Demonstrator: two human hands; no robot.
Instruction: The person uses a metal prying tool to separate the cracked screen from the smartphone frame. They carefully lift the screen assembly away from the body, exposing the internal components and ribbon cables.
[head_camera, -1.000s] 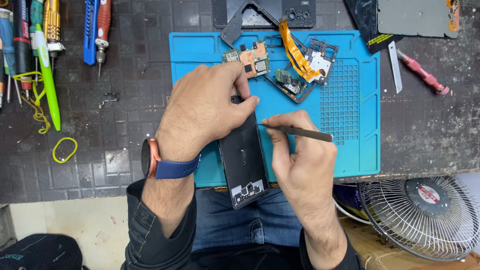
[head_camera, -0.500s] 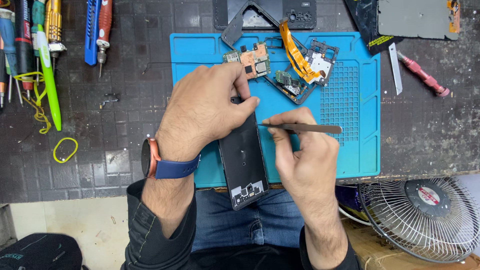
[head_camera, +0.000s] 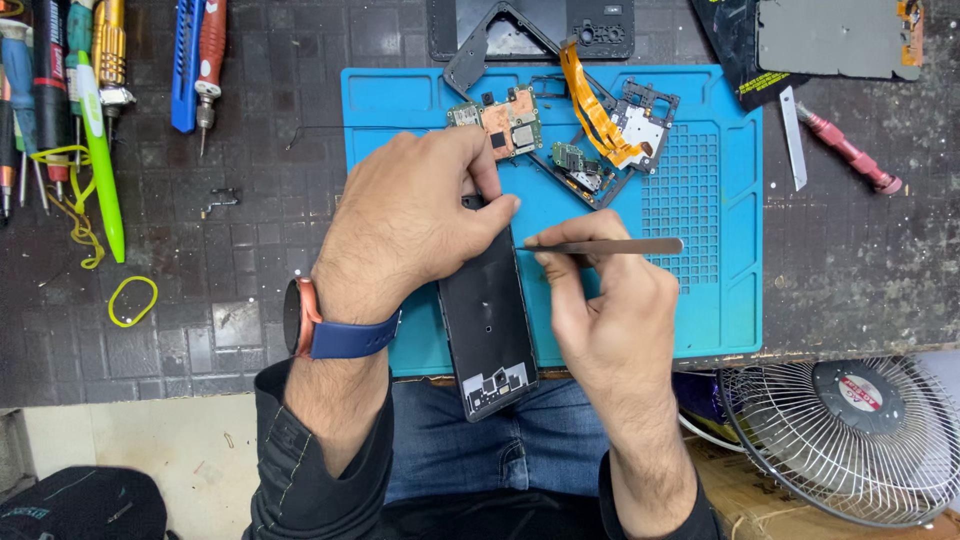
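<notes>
Phone frame (head_camera: 488, 330), black and opened, lies on the near edge of the blue work mat (head_camera: 720, 300), its near end overhanging the table above the person's lap. Long axis runs near to far, the far end tilted slightly left. Left hand (head_camera: 410, 225) is curled over the far end, fingers bent around the top edge and thumb against the right side, gripping it. Right hand (head_camera: 610, 310) sits just right of the frame, fingers pinched closed on metal tweezers (head_camera: 605, 246). Tweezers lie nearly level, left to right, tips pointing left and meeting the frame's right edge beside the left thumb. Farther on the mat rest a circuit board (head_camera: 505, 122) and an orange flex cable (head_camera: 590, 105). Screwdrivers (head_camera: 60, 90) lie far left; a fan (head_camera: 850, 440) stands near right.
</notes>
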